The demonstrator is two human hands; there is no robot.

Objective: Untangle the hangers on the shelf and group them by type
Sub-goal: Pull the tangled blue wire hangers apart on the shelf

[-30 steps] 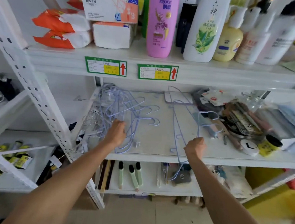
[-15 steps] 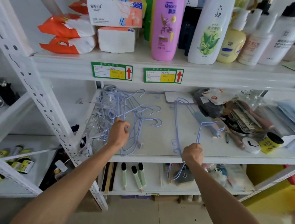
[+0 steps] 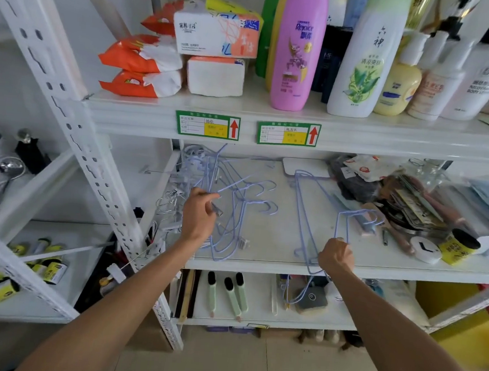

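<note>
A tangle of pale blue wire hangers [image 3: 238, 195] lies on the left half of the white middle shelf [image 3: 270, 216]. My left hand [image 3: 200, 214] pinches wires of that tangle, lifted a little off the shelf. A separate pair of blue wire hangers [image 3: 303, 207] lies to the right, hooks [image 3: 366, 217] pointing right, its lower part hanging over the shelf's front edge. My right hand [image 3: 335, 255] grips these hangers by the neck. Small metal clip hangers [image 3: 167, 201] sit at the shelf's left edge.
Clutter fills the shelf's right side: packets [image 3: 412, 198], a yellow jar [image 3: 459, 246], a white round lid [image 3: 425, 248]. Bottles [image 3: 298, 46] and tissue packs [image 3: 217, 31] stand on the shelf above. Brushes [image 3: 228, 295] lie on the shelf below. A slanted white upright [image 3: 75, 131] stands left.
My left hand has lifted and pulled strands of the tangle toward me. My right hand slid nearer the front edge, laying the separate hangers flatter on the shelf.
</note>
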